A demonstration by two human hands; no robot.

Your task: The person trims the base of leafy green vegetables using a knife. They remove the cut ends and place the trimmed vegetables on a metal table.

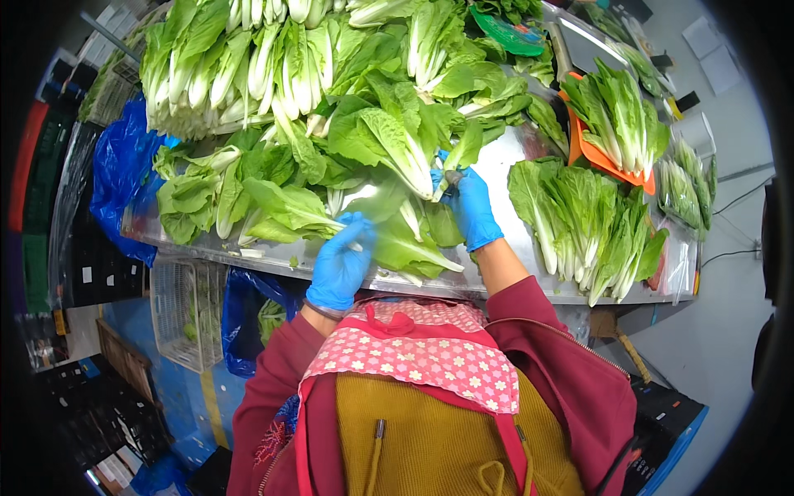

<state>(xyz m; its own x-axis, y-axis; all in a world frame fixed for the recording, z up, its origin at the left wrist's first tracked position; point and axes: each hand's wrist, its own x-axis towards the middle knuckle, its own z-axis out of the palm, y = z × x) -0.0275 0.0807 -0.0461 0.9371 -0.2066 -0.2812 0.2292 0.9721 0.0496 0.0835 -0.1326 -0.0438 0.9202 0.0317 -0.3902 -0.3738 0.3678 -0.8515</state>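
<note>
Both hands wear blue gloves. My left hand pinches the white stem end of a loose green leaf near the table's front edge. Farther right, my right hand closes around the stalk of a leaf. A small dark object shows at its fingers; I cannot tell what it is. Just left of the right hand lies a leafy head with white stalks, its base by the fingers. Loose leaves lie on the metal table between the hands.
A large pile of leafy greens fills the back left. Trimmed heads lie to the right, beside an orange scale pan holding more. Below the table's left side are a white plastic crate and a blue bag.
</note>
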